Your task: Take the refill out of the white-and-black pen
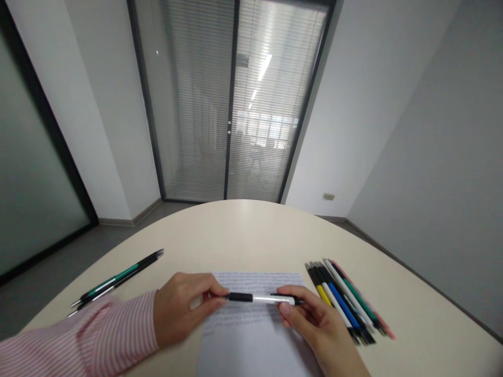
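A white pen with a black grip [261, 299] lies level between my two hands, just above a sheet of paper [251, 335] that carries scribbled lines along its top. My left hand [183, 311] pinches the tip end of the pen at its black grip. My right hand [314, 324] holds the other end, by the clip. A pink striped sleeve covers my left forearm.
A row of several pens [346, 301] in yellow, blue, green, white and pink lies on the cream round table [243, 235] right of the paper. Two or three dark and green pens [118, 280] lie at the left. Beyond the table stand glass doors with blinds.
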Demonstrator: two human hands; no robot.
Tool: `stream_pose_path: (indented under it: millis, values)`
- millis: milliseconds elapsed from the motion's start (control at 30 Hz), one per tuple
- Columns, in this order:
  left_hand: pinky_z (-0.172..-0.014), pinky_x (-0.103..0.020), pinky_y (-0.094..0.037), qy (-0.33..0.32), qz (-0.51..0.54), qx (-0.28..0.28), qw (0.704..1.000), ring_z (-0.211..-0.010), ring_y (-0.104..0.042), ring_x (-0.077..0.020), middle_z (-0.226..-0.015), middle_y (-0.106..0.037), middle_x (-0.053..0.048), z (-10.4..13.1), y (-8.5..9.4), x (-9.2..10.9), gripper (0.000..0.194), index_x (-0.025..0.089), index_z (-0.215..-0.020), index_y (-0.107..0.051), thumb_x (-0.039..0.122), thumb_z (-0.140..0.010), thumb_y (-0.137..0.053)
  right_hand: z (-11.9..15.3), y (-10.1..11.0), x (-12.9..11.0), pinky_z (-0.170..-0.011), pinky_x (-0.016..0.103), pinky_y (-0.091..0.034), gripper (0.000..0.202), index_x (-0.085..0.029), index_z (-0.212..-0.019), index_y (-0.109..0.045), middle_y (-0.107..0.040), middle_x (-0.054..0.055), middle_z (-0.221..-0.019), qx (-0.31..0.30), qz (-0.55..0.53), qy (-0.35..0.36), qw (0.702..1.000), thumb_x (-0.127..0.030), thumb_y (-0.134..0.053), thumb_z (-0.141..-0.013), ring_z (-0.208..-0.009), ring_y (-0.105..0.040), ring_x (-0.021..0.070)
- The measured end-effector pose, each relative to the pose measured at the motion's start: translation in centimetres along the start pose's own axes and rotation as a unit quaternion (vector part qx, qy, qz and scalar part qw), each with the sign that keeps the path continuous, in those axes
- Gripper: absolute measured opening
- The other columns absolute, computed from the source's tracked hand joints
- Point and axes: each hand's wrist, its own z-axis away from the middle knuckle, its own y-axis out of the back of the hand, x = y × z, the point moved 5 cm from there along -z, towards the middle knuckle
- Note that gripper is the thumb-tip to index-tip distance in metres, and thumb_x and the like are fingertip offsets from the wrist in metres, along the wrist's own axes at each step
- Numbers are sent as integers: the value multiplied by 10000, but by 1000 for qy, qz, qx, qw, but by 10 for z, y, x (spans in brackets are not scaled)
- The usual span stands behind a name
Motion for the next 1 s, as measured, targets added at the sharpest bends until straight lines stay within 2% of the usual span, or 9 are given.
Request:
stream_pose_path:
  millis: [200,400,667,867,1000]
  values:
    - [-598,-189,-482,4,-19,-4,1000,-572,-652,-113,-698,-712,23,0,0,0,94,197,-863,-644,203,-897,-557,2,0,-5,-578,260,-347,338,-171,-848,-750,-637,-18,-550,6,-17,-10,1000,-410,-828,-622,-576,-510,144]
    - [-563,-205,-445,16,-47,-31,998,-546,-627,-123,-664,-681,33,-2,-2,2,92,211,-876,-601,183,-895,-515,2,-2,-9,-560,269,-338,334,-171,-807,-739,-620,-24,-546,-14,-19,8,1000,-438,-832,-628,-557,-508,147]
    - [-652,-226,-422,-7,-48,-76,996,-670,-624,-146,-750,-662,3,1,-9,4,186,212,-903,-577,177,-943,-398,-1,-2,-5,-565,242,-369,319,-163,-802,-730,-634,-21,-550,-29,-37,14,999,-436,-825,-667,-561,-539,126]
    - [-632,-232,-378,-1,-32,-98,995,-635,-540,-140,-704,-580,18,0,-9,5,214,212,-808,-519,197,-950,-360,-1,-4,-3,-559,239,-393,311,-152,-800,-724,-639,-12,-555,-44,-48,28,998,-435,-805,-701,-547,-552,120]
    - [-572,-226,-361,17,-9,-112,994,-570,-497,-128,-629,-516,34,-1,-11,2,323,211,-698,-447,237,-979,-290,0,-5,-6,-552,251,-384,306,-161,-812,-731,-629,-17,-546,-53,-29,35,998,-440,-799,-705,-535,-537,126]
